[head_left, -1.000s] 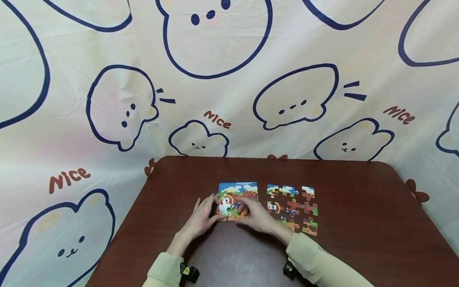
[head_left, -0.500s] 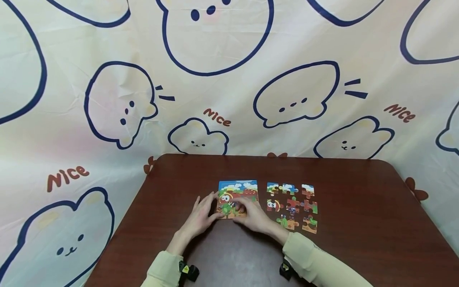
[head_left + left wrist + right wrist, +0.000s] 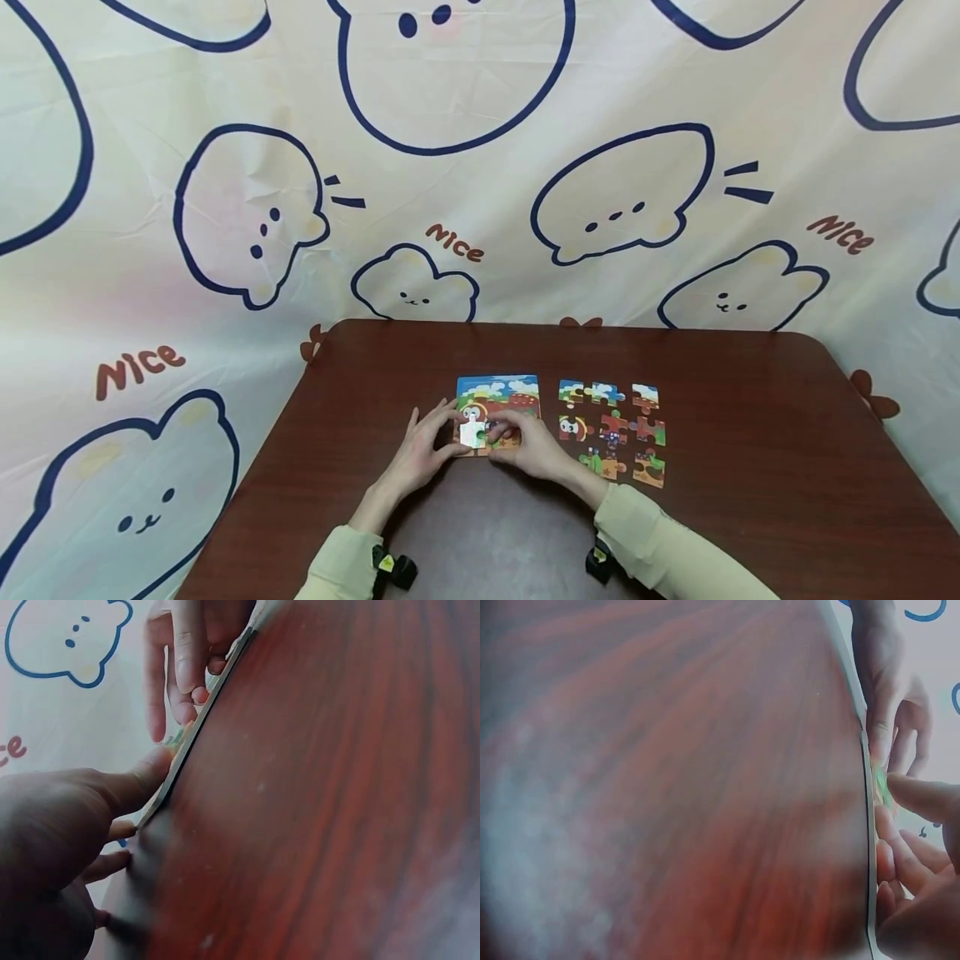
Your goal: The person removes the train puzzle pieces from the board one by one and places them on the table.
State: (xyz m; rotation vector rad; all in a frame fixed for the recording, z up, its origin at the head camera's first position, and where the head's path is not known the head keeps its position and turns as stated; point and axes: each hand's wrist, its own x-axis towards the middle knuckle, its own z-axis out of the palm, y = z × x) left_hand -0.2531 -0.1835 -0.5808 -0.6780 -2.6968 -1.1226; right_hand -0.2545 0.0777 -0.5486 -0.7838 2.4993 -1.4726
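Observation:
A small picture jigsaw board [image 3: 498, 387] lies on the table before me, showing sky, clouds and a cartoon face. At its lower-left corner sits a jigsaw piece [image 3: 472, 434], catching a bright glare and green in the right wrist view. My left hand [image 3: 418, 446] grips the board's left side, thumb at the front edge beside the piece and fingers along the side. From the right, my right hand [image 3: 534, 448] reaches over the board and pinches the piece, thumb and index finger at it, other fingers curled. The board's lower-right part is hidden under this hand.
Several loose jigsaw pieces lie right of the board, among them a cloud piece [image 3: 604, 393], a face piece [image 3: 572, 428] and a corner piece [image 3: 648, 469]. The dark wooden table [image 3: 750, 433] ends at a cartoon-printed cloth [image 3: 510, 200] behind.
The piece's glare faded to a green picture half a second ago and shines again now. My right hand has shifted slightly toward the piece; my left hand stays at the board's edge.

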